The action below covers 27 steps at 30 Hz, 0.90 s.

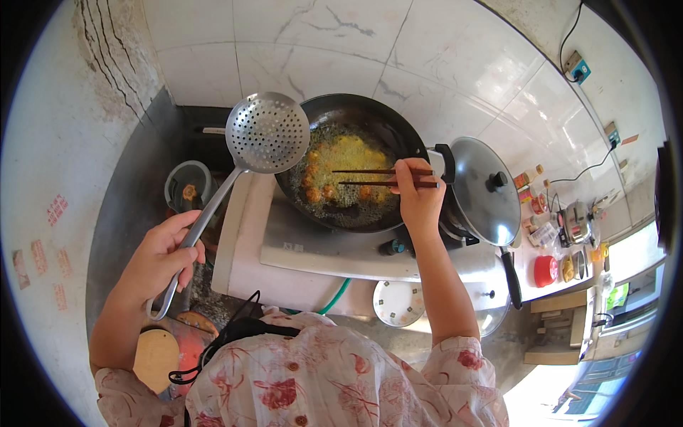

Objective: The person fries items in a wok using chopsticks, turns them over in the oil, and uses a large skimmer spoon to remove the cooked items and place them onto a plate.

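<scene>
My left hand (164, 257) grips the handle of a metal perforated skimmer (267, 133), whose round head hangs over the left rim of a dark wok (368, 107). Bubbling oil (349, 152) fills the middle of the wok, with several browned pieces of food (314, 195) in it, mostly along the left and lower side. In my right hand (419, 200) is a pair of dark chopsticks (373, 183), held slightly apart, their tips pointing left above the oil. Whether the tips touch any food I cannot tell.
Right of the wok, a glass lid (480, 187) rests on a second pan with a black handle (511, 280). Bottles (528, 177) and a red container (546, 271) stand farther right. A patterned plate (398, 303) lies below the counter edge. A grey bucket (188, 169) is at left.
</scene>
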Motion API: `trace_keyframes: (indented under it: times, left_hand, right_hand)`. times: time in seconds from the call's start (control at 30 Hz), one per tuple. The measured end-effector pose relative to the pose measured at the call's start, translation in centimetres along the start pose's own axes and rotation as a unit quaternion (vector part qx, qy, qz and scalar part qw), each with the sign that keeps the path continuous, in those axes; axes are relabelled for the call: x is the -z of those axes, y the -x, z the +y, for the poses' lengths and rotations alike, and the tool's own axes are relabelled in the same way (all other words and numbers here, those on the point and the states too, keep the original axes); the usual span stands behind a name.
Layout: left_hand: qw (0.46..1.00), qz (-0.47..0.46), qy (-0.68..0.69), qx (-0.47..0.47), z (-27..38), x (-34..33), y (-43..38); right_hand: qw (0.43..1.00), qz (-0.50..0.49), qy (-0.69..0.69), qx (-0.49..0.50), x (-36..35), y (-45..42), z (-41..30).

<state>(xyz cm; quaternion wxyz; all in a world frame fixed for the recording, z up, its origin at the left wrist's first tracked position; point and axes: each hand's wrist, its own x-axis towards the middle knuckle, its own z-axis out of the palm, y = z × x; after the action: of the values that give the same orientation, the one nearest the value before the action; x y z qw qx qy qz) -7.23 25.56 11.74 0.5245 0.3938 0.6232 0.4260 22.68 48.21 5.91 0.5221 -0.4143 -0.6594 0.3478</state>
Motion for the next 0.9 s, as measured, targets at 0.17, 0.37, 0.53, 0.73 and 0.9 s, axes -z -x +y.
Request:
trace_keyframes:
  times: [0.17,0.37,0.53,0.73,0.9]
  left_hand:
    - [1.0,0.011,-0.011,0.006,0.4,-0.1,-0.3]
    - [1.0,0.018,-0.001,0.005,0.4,-0.1,0.1]
    - [1.0,0.015,-0.005,0.011,0.5,-0.1,-0.1]
    - [1.0,0.003,-0.018,0.009,0.9,-0.2,-0.2]
    - [0.999,0.036,-0.011,0.009,0.7,-0.2,0.6]
  right_hand:
    - [0.996,-0.008,0.075,0.036,-1.1,-1.5,2.1]
    - [0.992,0.062,0.104,0.027,0.6,-2.4,2.4]
    - [0.991,0.013,0.051,0.121,-3.0,-2.8,1.1]
    - [0.985,-0.055,0.057,0.151,-4.7,-4.7,4.1]
    - [0.994,-0.107,-0.01,0.018,-3.9,-4.7,3.0]
